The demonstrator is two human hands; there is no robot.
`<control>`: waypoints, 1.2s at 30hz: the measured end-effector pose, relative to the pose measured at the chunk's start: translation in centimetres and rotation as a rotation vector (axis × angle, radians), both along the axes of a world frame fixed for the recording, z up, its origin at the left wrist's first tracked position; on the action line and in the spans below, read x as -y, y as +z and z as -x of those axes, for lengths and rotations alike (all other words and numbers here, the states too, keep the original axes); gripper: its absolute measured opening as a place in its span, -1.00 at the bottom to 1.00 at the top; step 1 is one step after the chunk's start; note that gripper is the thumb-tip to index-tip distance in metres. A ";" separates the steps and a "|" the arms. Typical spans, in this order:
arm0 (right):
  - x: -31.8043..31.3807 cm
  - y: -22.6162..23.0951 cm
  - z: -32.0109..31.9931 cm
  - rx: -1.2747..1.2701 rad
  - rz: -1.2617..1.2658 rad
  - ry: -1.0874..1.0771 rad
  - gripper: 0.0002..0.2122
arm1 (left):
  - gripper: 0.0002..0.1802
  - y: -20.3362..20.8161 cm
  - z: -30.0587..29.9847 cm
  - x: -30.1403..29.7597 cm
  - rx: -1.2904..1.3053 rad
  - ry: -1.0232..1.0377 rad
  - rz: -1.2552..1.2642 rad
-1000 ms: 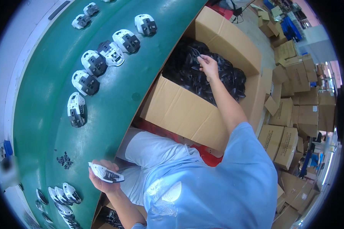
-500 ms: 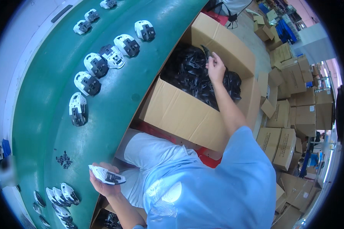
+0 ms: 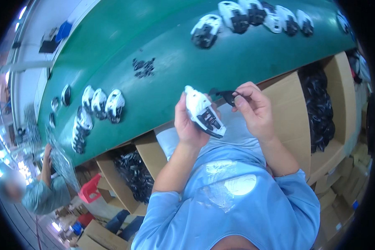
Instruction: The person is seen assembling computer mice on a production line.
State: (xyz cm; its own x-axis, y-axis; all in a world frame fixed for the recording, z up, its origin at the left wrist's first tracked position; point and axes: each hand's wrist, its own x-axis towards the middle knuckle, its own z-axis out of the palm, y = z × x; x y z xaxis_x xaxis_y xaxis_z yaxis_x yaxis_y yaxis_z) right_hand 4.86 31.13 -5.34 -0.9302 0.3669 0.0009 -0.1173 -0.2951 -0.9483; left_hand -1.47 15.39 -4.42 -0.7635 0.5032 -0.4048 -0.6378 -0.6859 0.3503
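Note:
My left hand (image 3: 187, 129) grips a white-and-black computer mouse shell (image 3: 201, 109) above the table's near edge. Between the thumb and fingers of my right hand (image 3: 256, 109) is a thin, curved black plastic piece (image 3: 228, 97). It sits just right of the shell, with a narrow end pointing toward it; whether the two touch I cannot tell. Similar shells (image 3: 236, 17) stand in a row at the far right of the green table (image 3: 171, 54), and more shells (image 3: 114, 106) are grouped at the left. Small black parts (image 3: 143, 68) lie in a pile between these groups.
An open carton (image 3: 289, 110) at my right contains many black plastic pieces (image 3: 318, 108). Another carton at the left, below the table edge, has more black parts (image 3: 133, 173). A red plastic item (image 3: 89, 189) and another person (image 3: 50, 189) are farther left.
My right hand has come out of the carton with the black piece and is now beside the shell. My left hand has brought the shell in front of me. The view has turned left.

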 end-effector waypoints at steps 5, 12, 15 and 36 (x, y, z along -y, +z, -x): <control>0.9 -0.2 1.6 -0.315 -0.868 0.089 -0.70 | -0.46 -1.9 1.0 3.3 0.040 -0.161 -0.364; 1.7 -0.2 2.9 -0.396 -0.606 0.346 -0.65 | -0.48 -3.7 0.3 4.1 0.090 -0.073 -0.247; 2.0 -1.0 1.9 -0.217 -0.166 0.383 -0.74 | -0.50 -2.4 1.3 4.6 0.072 -0.356 -0.446; 4.3 0.9 2.6 -0.092 0.768 0.178 -0.84 | -0.58 -2.9 0.5 4.7 -0.045 0.192 0.059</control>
State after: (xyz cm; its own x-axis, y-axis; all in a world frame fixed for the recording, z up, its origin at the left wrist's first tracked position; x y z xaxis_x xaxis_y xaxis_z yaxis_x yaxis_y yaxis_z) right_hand 2.30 26.84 -4.42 -0.9835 0.1420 -0.1122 -0.0752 -0.8844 -0.4607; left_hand -1.99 10.65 -7.34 -0.8613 0.3229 -0.3923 -0.4797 -0.7713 0.4184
